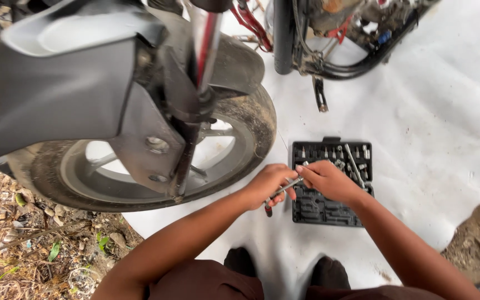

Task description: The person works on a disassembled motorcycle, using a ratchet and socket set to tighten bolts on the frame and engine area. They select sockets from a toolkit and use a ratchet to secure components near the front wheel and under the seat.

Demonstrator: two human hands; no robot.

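Here, the left hand (269,184) grips a metal ratchet handle (282,191) beside a motorcycle wheel (140,161); the right hand's (329,180) fingers pinch its tip above an open black socket case (329,208) on white sheeting (434,128).

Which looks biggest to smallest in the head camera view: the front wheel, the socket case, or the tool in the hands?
1. Front wheel, by far the largest, though it also sits nearer the camera.
2. Socket case, black and open on the white sheet.
3. Tool, a slim metal handle held in both hands.
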